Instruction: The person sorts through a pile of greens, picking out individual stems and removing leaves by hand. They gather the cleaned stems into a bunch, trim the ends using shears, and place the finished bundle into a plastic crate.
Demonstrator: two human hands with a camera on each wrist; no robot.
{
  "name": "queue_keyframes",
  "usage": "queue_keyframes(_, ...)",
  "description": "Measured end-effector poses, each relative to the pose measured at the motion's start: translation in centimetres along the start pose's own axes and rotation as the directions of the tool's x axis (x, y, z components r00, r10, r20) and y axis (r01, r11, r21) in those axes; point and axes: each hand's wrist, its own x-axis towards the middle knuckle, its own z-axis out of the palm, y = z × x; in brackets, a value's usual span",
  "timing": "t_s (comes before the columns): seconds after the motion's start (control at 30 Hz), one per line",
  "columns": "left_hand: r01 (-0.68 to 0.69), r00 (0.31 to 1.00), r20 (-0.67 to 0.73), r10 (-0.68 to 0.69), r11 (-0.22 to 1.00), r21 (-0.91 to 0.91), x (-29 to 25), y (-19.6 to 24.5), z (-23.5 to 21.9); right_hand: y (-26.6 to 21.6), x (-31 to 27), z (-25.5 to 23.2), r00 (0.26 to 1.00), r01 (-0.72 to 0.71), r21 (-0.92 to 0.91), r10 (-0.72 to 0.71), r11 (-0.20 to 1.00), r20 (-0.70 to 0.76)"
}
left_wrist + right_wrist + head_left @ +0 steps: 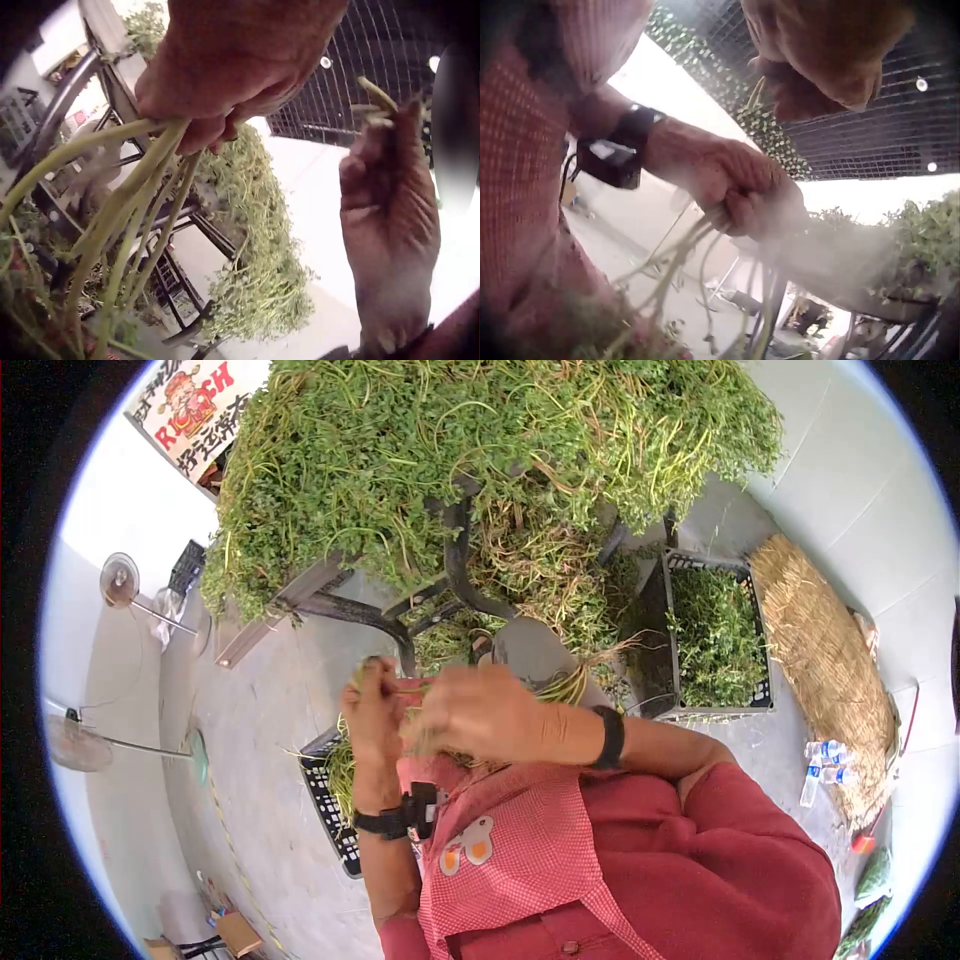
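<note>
My left hand (374, 712) grips a small bunch of long green plant stems (127, 195), which hang down below the fist. Close beside it, in front of the chest, is my right hand (482, 712), blurred in the head view. Its fingers pinch a short stem piece (376, 95), whose tip sticks out past the fingertips in the left wrist view. Behind the right wrist, pale roots and stems (570, 682) of more plants show over the lap. A pink checked apron (515, 850) lies under both hands.
A big heap of leafy greens (480, 450) covers a table ahead, with more greens (525, 565) beneath. A black crate (722, 712) of greens stands right, another crate (322, 800) left. A rolled straw mat (820, 660), water bottles (825, 765) and fans (120, 580) line the sides.
</note>
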Motion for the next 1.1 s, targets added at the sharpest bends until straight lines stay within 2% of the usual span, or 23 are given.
queue_keyframes(0.03, 0.000, 1.000, 0.013, 0.002, 0.990, -0.141, -0.2, 0.8, -0.6, 1.2, 0.1, -0.6, 0.997, -0.061, -0.053, 0.064, 0.997, 0.042)
queue_keyframes(0.07, 0.002, 1.000, 0.021, 0.004, 0.961, -0.277, -0.6, 1.4, -1.0, 3.6, -0.1, -1.4, 0.974, -0.167, -0.220, 0.196, 0.961, 0.115)
queue_keyframes(0.1, 0.004, 1.000, 0.009, -0.002, 0.961, -0.277, -0.8, 1.8, -1.2, 6.8, -0.5, -2.3, 0.929, -0.246, -0.384, 0.329, 0.890, 0.170)
queue_keyframes(0.17, -0.098, 0.995, 0.001, 0.102, 0.961, -0.258, -1.2, 2.7, -2.2, 11.3, -1.9, -3.8, 0.950, -0.301, -0.515, 0.301, 0.803, -0.086)
queue_keyframes(0.23, -0.088, 0.996, -0.007, 0.091, 0.942, -0.325, -1.4, 3.5, -3.0, 9.5, -0.5, -6.1, 0.798, -0.574, -0.275, 0.602, 0.771, 0.024)
queue_keyframes(0.27, -0.064, 0.997, 0.019, 0.078, 0.914, -0.402, -1.7, 3.8, -3.2, 9.1, -1.0, -5.5, 0.800, -0.570, -0.255, 0.599, 0.781, 0.046)
queue_keyframes(0.33, -0.064, 0.998, -0.006, 0.068, 0.900, -0.432, -2.1, 4.6, -3.7, 7.5, -2.3, -4.6, 0.798, -0.442, -0.194, 0.483, 0.876, 0.360)
queue_keyframes(0.37, -0.062, 0.998, -0.008, 0.066, 0.879, -0.472, -2.2, 5.0, -4.0, 7.7, -4.1, -3.6, 0.802, -0.441, -0.187, 0.479, 0.878, 0.359)
queue_keyframes(0.43, -0.080, 0.996, -0.019, 0.082, 0.851, -0.518, -2.2, 5.5, -4.8, 9.1, -9.0, -0.8, 0.665, -0.337, -0.337, 0.475, 0.879, 0.576)
queue_keyframes(0.47, -0.077, 0.997, -0.020, 0.078, 0.852, -0.518, -2.3, 5.8, -5.2, 8.8, -9.8, -0.7, 0.663, -0.339, -0.336, 0.477, 0.879, 0.577)
queue_keyframes(0.53, -0.117, 0.991, -0.007, 0.132, 0.853, -0.509, -2.7, 6.5, -6.1, 8.3, -11.0, -0.2, 0.593, -0.379, -0.341, 0.509, 0.860, 0.625)
queue_keyframes(0.57, -0.122, 0.992, -0.027, 0.127, 0.835, -0.537, -2.8, 6.7, -6.5, 8.1, -11.0, 0.1, 0.674, -0.312, -0.268, 0.411, 0.911, 0.613)
queue_keyframes(0.6, -0.123, 0.991, -0.029, 0.128, 0.837, -0.533, -2.8, 6.9, -7.1, 7.9, -11.3, 0.5, 0.676, -0.313, -0.264, 0.409, 0.912, 0.613)
queue_keyframes(0.67, -0.261, 0.957, -0.057, 0.285, 0.757, -0.599, -2.9, 7.6, -8.5, 6.4, -11.4, 1.0, 0.600, -0.323, -0.249, 0.401, 0.913, 0.692)
queue_keyframes(0.7, -0.256, 0.941, -0.007, 0.339, 0.695, -0.672, -3.0, 8.3, -9.4, 5.0, -11.0, 0.9, 0.666, -0.265, -0.172, 0.309, 0.949, 0.679)
queue_keyframes(0.73, -0.271, 0.936, -0.014, 0.351, 0.694, -0.668, -3.1, 8.8, -10.0, 4.4, -11.3, 1.3, 0.673, -0.252, -0.166, 0.296, 0.953, 0.678)
queue_keyframes(0.8, -0.299, 0.901, 0.006, 0.434, 0.631, -0.716, -3.5, 9.6, -11.1, 3.6, -12.2, 2.2, 0.672, -0.289, 0.005, 0.199, 0.957, 0.713)
queue_keyframes(0.87, -0.285, 0.901, 0.019, 0.434, 0.624, -0.727, -3.8, 10.0, -11.1, 2.3, -10.4, 1.3, 0.718, -0.279, 0.062, 0.165, 0.958, 0.676)
queue_keyframes(0.93, -0.265, 0.902, 0.043, 0.429, 0.630, -0.730, -3.7, 9.9, -10.7, 1.9, -9.4, 0.2, 0.453, -0.440, -0.096, 0.313, 0.893, 0.835)
queue_keyframes(0.97, -0.273, 0.897, 0.048, 0.440, 0.634, -0.723, -3.6, 10.1, -10.9, 2.0, -9.6, 0.1, 0.458, -0.433, -0.094, 0.309, 0.896, 0.833)
queue_keyframes(1.03, -0.270, 0.899, 0.036, 0.437, 0.615, -0.741, -3.4, 9.8, -10.3, 2.3, -10.2, 0.2, 0.620, -0.258, -0.148, 0.281, 0.955, 0.732)
queue_keyframes(1.07, -0.260, 0.904, 0.025, 0.427, 0.595, -0.760, -3.3, 9.6, -9.8, 2.5, -10.2, 0.2, 0.622, -0.250, -0.150, 0.278, 0.956, 0.732)
queue_keyframes(1.1, -0.267, 0.904, 0.015, 0.427, 0.592, -0.760, -3.2, 9.6, -9.4, 2.7, -10.2, 0.1, 0.691, -0.247, -0.128, 0.267, 0.961, 0.672)
